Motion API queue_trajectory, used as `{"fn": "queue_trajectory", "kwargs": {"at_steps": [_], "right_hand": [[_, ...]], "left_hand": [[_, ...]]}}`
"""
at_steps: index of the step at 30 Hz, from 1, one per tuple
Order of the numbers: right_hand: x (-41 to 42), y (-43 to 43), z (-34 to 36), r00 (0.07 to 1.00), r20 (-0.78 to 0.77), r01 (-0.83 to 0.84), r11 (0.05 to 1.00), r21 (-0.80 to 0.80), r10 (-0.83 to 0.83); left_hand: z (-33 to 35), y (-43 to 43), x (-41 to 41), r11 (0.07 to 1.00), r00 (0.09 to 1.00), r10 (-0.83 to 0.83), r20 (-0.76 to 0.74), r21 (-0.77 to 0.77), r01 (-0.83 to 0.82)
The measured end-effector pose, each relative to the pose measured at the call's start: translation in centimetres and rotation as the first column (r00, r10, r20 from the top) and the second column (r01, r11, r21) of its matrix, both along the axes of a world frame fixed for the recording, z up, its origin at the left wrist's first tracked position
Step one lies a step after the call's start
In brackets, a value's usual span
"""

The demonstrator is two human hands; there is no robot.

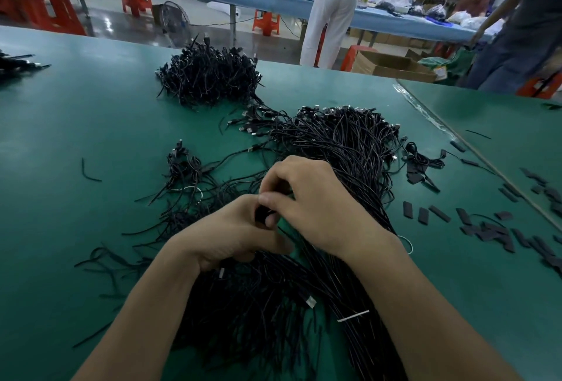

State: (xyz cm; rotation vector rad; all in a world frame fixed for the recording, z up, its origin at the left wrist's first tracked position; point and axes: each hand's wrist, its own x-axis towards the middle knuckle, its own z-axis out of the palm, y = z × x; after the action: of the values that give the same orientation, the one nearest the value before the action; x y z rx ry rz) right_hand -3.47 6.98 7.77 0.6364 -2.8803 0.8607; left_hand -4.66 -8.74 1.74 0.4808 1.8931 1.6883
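- Green table (76,113), left: only a few stray offcuts here, so the most room for moving.
- Left hand (231,228): grip curled, pinching a short black sleeve piece (264,216), near centre, above the cables.
- Right hand (316,204): grip pinches the same piece. If it slips, it would likely vanish into the black cable bundle (349,167).
- Right: loose flat black strips (422,215) lie near the table seam (486,161), where a forearm sweep could scatter them.

Two grips show, the left grip (234,228) and the right grip (319,201), with one black sleeve piece (263,215) between them. The table (76,122) carries five heaps of black cables: far heap (209,76), large heap (340,143), small heap (182,164), near heap (249,313), left-edge heap (15,61). Loose sleeve pieces (498,233) are too many to count.
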Motion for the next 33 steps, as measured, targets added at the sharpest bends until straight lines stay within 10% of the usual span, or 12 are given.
{"fn": "queue_trajectory", "kwargs": {"at_steps": [19,28,33], "right_hand": [[0.5,-0.2,0.2,0.999,-0.023,0.045,0.972,0.232,-0.041],[0.1,-0.6,-1.9,0.927,-0.366,0.181,0.953,0.244,-0.083],[0.1,-1.3,-3.0,0.794,-0.539,0.321,0.947,-0.021,-0.281]], "left_hand": [[-0.1,1.3,-0.2,0.971,0.984,0.097,-0.153,-0.201,-0.127],[0.6,1.6,-0.1,0.891,0.899,0.254,0.356,0.275,-0.361],[1.1,2.4,0.0,0.735,0.887,0.293,0.358,0.508,-0.448]]}}
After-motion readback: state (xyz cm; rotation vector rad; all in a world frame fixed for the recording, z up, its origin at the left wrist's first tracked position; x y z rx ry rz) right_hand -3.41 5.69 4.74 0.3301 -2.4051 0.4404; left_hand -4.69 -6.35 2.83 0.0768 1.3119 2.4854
